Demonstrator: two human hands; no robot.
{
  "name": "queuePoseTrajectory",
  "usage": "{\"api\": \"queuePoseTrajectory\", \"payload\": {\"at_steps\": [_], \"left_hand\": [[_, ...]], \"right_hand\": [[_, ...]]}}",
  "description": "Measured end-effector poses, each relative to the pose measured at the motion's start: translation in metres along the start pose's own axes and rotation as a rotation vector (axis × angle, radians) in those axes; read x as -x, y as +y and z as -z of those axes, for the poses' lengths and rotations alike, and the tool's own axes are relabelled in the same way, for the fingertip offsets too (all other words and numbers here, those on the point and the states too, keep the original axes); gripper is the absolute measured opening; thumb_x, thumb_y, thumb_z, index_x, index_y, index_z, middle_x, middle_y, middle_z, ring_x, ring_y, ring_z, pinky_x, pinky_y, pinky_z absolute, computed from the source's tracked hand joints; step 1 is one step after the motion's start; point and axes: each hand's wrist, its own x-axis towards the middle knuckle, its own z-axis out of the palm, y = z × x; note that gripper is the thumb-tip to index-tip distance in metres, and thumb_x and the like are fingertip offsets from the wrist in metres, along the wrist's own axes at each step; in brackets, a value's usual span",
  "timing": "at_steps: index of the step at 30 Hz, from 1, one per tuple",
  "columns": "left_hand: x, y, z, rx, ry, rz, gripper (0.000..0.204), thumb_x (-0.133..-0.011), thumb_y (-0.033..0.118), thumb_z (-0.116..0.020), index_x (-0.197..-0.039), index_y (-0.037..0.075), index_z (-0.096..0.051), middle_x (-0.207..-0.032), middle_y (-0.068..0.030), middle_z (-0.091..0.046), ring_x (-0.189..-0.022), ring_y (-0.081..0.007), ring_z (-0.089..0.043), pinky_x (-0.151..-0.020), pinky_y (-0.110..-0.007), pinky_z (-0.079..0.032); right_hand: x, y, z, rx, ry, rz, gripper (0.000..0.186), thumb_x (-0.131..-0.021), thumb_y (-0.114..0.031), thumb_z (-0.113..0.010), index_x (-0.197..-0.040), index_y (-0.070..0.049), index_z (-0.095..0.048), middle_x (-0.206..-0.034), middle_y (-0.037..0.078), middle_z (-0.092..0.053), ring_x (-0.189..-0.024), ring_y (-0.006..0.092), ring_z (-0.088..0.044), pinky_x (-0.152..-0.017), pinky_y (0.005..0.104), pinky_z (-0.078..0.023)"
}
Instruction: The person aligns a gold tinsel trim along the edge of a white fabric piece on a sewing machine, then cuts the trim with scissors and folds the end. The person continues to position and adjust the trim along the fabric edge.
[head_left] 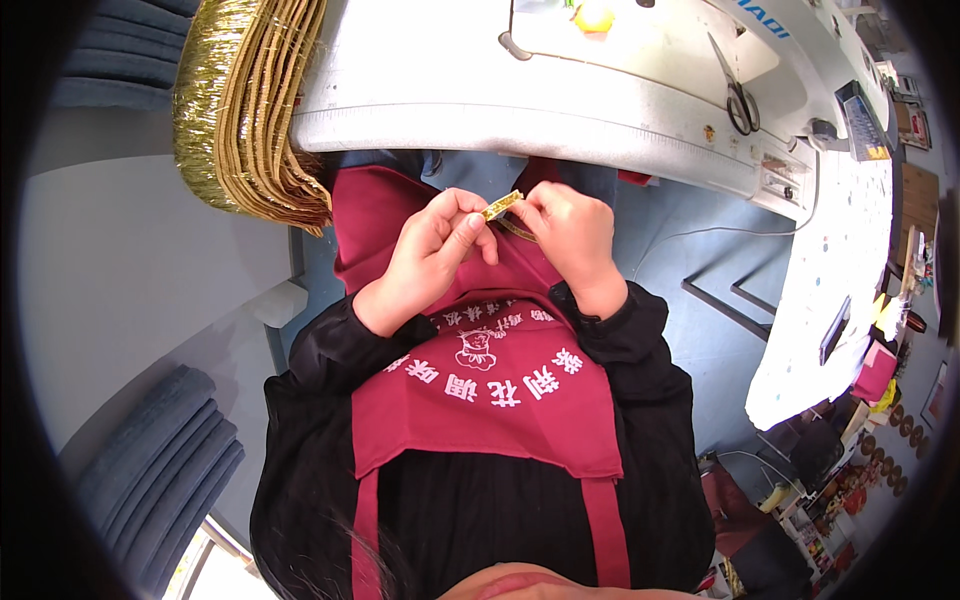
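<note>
Over my lap, my left hand (430,255) pinches a short, narrow gold glittery strip (503,206) between thumb and fingers. Its other end is in the closed fingers of my right hand (575,235). A thin gold-brown length (517,231) trails below the right fingers; whether it belongs to the same strip I cannot tell. Both hands are held above my dark red apron (480,430), just short of the table's near edge. To the left, a thick folded stack of gold tinsel fringe (245,100) hangs over the table's corner.
Ahead is a white sewing machine table (430,95) with a ruler along its near edge. Black-handled scissors (740,105) and a small yellow object (592,17) lie on it. Folded blue-grey cloth (165,480) is at the left; white spotted fabric (820,330) hangs at the right.
</note>
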Motion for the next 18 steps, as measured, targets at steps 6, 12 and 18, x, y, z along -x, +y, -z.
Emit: {"api": "queuePoseTrajectory", "payload": {"at_steps": [6, 12, 18], "left_hand": [[-0.001, -0.003, 0.003, 0.069, 0.046, -0.101, 0.007, -0.105, 0.007, -0.050, -0.109, 0.001, -0.051, -0.078, -0.0047, -0.064, -0.073, -0.0111, -0.062, -0.070, -0.024, -0.049], [-0.001, 0.002, 0.000, 0.242, 0.169, -0.291, 0.007, -0.104, 0.005, -0.052, -0.109, 0.001, -0.053, -0.082, -0.0072, -0.066, -0.074, -0.0124, -0.064, -0.073, -0.025, -0.053], [-0.001, 0.008, 0.025, 0.211, 0.450, -0.598, 0.008, -0.104, 0.007, -0.052, -0.110, 0.003, -0.056, -0.104, -0.0134, -0.067, -0.092, -0.0192, -0.065, -0.086, -0.034, -0.055]], "right_hand": [[-0.004, -0.005, -0.006, -0.288, -0.074, 0.039, 0.042, -0.089, -0.004, -0.064, -0.130, -0.006, -0.058, -0.107, 0.014, -0.068, -0.096, 0.0299, -0.067, -0.080, 0.0377, -0.054], [-0.007, -0.044, -0.015, -1.067, -0.377, 0.081, 0.038, -0.096, -0.006, -0.058, -0.134, 0.000, -0.053, -0.106, 0.013, -0.067, -0.103, 0.0205, -0.067, -0.088, 0.0307, -0.052], [-0.024, -0.043, 0.007, -0.864, -0.373, -0.078, 0.018, -0.097, -0.015, -0.065, -0.103, 0.002, -0.069, -0.076, 0.009, -0.068, -0.064, 0.0114, -0.058, -0.060, 0.0269, -0.047]]}}
